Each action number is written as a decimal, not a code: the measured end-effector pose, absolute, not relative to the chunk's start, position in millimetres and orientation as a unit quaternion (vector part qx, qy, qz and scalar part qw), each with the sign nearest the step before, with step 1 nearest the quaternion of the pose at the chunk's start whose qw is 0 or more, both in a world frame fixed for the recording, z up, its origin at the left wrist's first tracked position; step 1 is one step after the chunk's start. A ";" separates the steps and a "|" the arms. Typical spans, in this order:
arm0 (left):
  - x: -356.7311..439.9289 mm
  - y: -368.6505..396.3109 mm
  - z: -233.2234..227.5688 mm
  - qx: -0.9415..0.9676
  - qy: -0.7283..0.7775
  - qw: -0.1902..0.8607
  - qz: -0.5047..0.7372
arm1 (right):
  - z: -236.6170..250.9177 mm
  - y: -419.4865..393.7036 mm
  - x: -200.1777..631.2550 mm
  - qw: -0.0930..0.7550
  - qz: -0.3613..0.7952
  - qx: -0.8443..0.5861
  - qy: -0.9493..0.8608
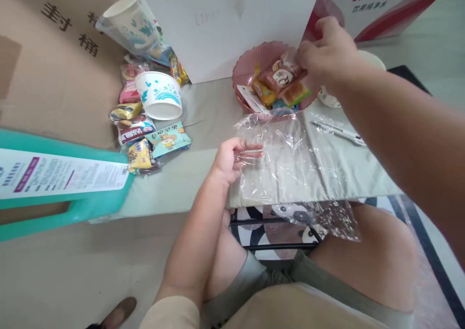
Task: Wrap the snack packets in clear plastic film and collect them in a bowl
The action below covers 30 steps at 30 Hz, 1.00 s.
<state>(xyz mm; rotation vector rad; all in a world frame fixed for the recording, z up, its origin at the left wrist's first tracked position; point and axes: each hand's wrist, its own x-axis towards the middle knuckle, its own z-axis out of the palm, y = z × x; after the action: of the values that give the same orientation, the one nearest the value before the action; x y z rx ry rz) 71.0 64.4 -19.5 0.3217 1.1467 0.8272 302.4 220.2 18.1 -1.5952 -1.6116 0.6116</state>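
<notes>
My left hand (pixel 232 159) is at the left edge of a crinkled clear plastic bag (pixel 290 159), its fingers closed on the film. The bag lies flat on the cloth and hangs over the table's front edge. My right hand (pixel 327 48) is raised over the right rim of a pink scalloped bowl (pixel 241 65). Its fingers are blurred, and whether they hold anything is unclear. Inside the bowl lie several wrapped snacks, among them a brownish-pink packet (pixel 281 74) close to my right fingertips, a yellow packet (pixel 265 94) and a white card (pixel 252 99).
A utility knife (pixel 339 131) lies right of the bag; a paper bowl (pixel 329 99) stands partly behind my right forearm. At left are a white paper bowl (pixel 162 96), bagged paper cups (pixel 131 26), several snack packets (pixel 169 140) and a teal-handled container (pixel 98 208). Boxes (pixel 232 28) stand behind.
</notes>
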 end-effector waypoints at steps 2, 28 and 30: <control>68.8 64.6 -18.9 0.156 0.520 0.750 0.377 | 26.0 199.9 298.9 0.393 0.209 -0.670 -0.594; 44.9 50.6 -37.2 0.429 0.617 0.408 0.517 | -69.6 -84.2 365.4 0.311 0.175 -0.497 -0.791; 44.3 36.4 -23.2 0.509 0.557 0.331 0.566 | -62.8 -84.2 364.5 0.350 0.250 -0.538 -0.725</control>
<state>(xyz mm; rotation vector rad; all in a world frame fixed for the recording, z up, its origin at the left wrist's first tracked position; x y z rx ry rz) 44.3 36.4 -23.2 1.3316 1.4561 1.4799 364.5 -84.2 -62.8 -1.3933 -1.8790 0.6480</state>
